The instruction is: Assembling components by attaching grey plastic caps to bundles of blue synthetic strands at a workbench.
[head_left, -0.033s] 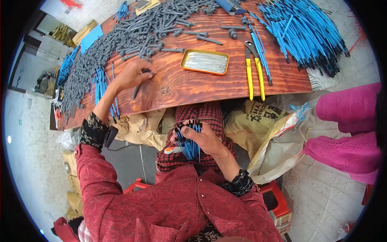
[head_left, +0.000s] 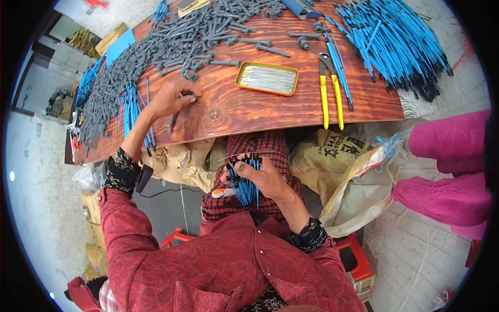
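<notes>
- My left arm stretches forward and out to the left, its red patterned sleeve ending in a dark cuff just short of the wooden tabletop (head_left: 249, 112).
- My left hand (head_left: 169, 99) lies palm down on the board near its front edge, wrist bent slightly, fingers curled around a grey plastic piece (head_left: 185, 94) at the fringe of the big grey heap (head_left: 171, 41).
- A single dark grey rod (head_left: 172, 121) lies on the wood just below that hand; I cannot tell whether the hand touches it.
- A few blue cables (head_left: 132, 112) lie across the table edge just left of my left wrist.
- My right arm is folded in close, elbow low at my side, forearm angled up toward the middle of the view.
- My right hand (head_left: 262, 177) sits over my lap, below the table's front edge, clenched on a bundle of blue cables with black tips (head_left: 244, 179); the thumb presses across the front of the bundle.
- The bundle stands roughly upright in that fist, black tips fanning out above the fingers and blue ends poking out below.
- On the table beyond, an orange-rimmed tray (head_left: 267, 79) of thin metal pins sits near the middle, well apart from both hands.
- Yellow-handled pliers (head_left: 330, 99) lie to its right, handles pointing toward me.
- A large pile of blue cables (head_left: 395, 41) fills the far right corner.
</notes>
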A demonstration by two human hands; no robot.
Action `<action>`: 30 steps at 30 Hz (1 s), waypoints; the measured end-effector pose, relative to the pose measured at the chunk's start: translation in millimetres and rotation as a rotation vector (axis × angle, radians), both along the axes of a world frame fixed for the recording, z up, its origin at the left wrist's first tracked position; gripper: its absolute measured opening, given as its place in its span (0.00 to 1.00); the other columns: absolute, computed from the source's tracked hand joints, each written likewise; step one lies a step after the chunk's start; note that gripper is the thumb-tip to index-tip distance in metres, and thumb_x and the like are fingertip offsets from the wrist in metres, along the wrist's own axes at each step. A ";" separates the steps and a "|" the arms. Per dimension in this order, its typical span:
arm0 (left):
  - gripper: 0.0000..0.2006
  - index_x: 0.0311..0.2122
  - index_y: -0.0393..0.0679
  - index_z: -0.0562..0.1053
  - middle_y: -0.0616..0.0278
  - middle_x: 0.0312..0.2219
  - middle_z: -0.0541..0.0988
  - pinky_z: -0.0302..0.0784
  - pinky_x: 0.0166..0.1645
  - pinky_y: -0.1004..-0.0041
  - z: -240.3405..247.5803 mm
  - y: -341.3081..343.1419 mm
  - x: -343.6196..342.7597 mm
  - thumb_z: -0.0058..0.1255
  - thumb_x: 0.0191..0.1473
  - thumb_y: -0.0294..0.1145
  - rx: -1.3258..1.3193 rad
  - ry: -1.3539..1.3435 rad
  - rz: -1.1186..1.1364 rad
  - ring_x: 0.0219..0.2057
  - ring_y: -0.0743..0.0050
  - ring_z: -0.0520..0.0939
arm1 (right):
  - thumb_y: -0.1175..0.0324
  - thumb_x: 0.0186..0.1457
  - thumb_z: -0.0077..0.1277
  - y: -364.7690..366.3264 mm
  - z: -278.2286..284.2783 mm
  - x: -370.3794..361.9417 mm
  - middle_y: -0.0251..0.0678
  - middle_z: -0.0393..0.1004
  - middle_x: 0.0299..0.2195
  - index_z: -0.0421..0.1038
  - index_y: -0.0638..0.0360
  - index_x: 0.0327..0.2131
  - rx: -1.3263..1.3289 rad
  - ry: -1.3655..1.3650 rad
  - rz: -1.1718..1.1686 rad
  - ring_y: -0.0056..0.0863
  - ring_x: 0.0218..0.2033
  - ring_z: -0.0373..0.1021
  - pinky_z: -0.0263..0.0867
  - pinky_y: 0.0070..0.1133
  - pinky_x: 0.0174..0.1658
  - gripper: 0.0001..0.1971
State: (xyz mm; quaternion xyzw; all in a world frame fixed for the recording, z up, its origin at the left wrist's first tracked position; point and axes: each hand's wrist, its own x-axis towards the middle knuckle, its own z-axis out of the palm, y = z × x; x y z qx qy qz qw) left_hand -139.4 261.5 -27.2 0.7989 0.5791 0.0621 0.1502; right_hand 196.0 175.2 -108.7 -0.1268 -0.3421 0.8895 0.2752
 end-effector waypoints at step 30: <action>0.19 0.51 0.48 0.74 0.57 0.32 0.79 0.76 0.38 0.61 -26.1 -158.9 -9.2 0.58 0.52 0.31 0.349 0.094 0.668 0.34 0.54 0.81 | 0.50 0.59 0.56 -13.1 2.1 -23.1 0.44 0.80 0.33 0.74 0.65 0.39 0.072 -0.005 0.075 0.33 0.36 0.79 0.76 0.29 0.40 0.23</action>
